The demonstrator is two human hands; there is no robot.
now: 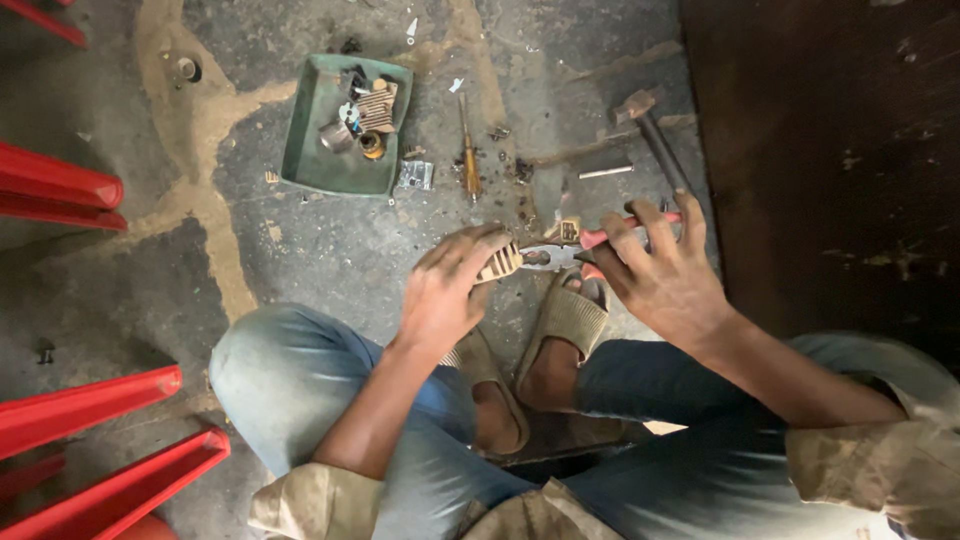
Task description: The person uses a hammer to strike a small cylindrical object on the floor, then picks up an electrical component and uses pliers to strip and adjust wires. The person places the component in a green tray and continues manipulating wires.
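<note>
Light soft, diffuse, seemingly from upper left; concrete floor evenly lit, shadows faint. Right side falls into a dark panel, detail lost. Green tray sharp. Slight wide-angle stretch at edges; red bars and lower corners mildly soft.

Red-handled pliers held level, jaws biting small ribbed tan metal part
</note>
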